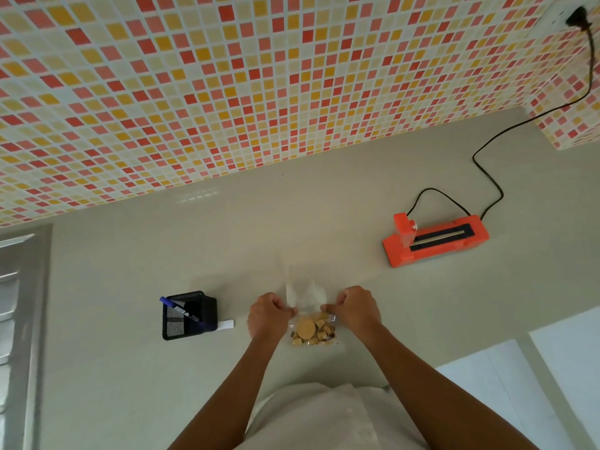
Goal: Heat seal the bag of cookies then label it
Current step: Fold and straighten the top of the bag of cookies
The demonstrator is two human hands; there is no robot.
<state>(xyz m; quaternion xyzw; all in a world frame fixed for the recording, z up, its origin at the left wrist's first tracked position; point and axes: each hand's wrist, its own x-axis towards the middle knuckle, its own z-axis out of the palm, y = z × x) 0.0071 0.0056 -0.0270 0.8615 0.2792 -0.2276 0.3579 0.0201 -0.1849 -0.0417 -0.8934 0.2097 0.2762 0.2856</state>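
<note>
A clear plastic bag of cookies (312,329) lies on the grey counter (292,222) in front of me, its empty top part pointing away. My left hand (268,315) pinches the bag's left edge and my right hand (357,306) pinches its right edge, just above the cookies. An orange heat sealer (435,240) sits at the right rear, its black sealing strip facing up. A small white label (225,325) lies beside a black mesh holder (188,315) with a blue pen (180,309) in it, left of the bag.
The sealer's black cord (487,151) runs across the counter up to a wall socket (576,16) at the top right. A tiled wall (227,76) backs the counter. A metal window frame (22,303) is at the left.
</note>
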